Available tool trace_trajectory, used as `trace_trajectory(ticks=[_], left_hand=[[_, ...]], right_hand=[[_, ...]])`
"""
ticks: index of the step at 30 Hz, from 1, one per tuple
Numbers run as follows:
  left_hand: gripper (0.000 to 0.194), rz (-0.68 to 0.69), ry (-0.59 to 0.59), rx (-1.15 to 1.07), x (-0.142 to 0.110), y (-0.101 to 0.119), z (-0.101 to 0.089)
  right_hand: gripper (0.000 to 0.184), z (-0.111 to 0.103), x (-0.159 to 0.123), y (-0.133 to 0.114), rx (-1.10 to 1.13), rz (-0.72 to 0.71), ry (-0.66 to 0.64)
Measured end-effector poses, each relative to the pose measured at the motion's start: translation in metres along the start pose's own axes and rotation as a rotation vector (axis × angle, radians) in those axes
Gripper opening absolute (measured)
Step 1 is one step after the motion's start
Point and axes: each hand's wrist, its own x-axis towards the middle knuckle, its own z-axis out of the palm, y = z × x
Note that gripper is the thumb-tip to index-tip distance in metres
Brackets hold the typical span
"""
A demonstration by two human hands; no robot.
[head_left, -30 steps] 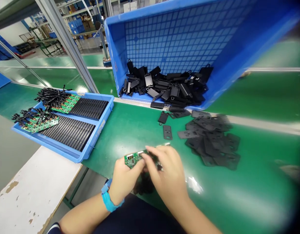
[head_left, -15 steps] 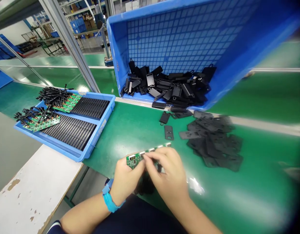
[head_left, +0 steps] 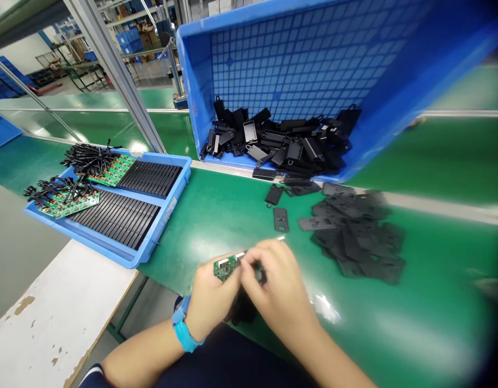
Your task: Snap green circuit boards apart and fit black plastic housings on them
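Observation:
My left hand [head_left: 214, 289] is closed on the left end of a green circuit board [head_left: 222, 269] that carries small white-edged display parts. My right hand [head_left: 278, 285] is pinched at the board's edge, thumb and forefinger pressed together close to my left thumb. What sits between those right fingertips is hidden. Some dark material [head_left: 243, 308], blurred, hangs below the board between my hands. Just beyond the hands, a flat black cover plate [head_left: 280, 220] and a small black case [head_left: 274, 194] lie on the green bench.
A large blue crate [head_left: 187, 81] lies tipped toward me, holding many black cases [head_left: 287, 141]. Right of my hands is a heap of black cover plates [head_left: 354, 231]. At left, a blue tray [head_left: 130, 260] carries cabled boards [head_left: 77, 205] and rows of black cases [head_left: 119, 218].
The circuit board has turned and shifted slightly, and less of its far end shows. My right hand has curled more tightly at its edge. The surroundings look the same.

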Motion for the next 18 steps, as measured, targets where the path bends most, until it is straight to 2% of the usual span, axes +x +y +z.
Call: trace_trajectory(ticks=[5,10,15,18], left_hand=[[0.017,-0.02,0.005,-0.048,0.003,-0.003,-0.002],[0.02,0.018,-0.03,-0.101,0.004,-0.007,-0.002],[0.025,0.034,-0.01,-0.078,0.004,-0.006,-0.001],[0.025,0.021,-0.012,-0.075,0.004,-0.004,-0.001]], right_hand=[[0.008,0.0,-0.007,-0.008,0.098,-0.024,-0.026],[0.009,0.007,0.0,-0.01,0.118,-0.008,-0.072],[0.004,0.015,0.004,-0.009,0.014,-0.064,0.117],[0.012,0.016,0.003,-0.009,0.011,-0.102,0.178]])
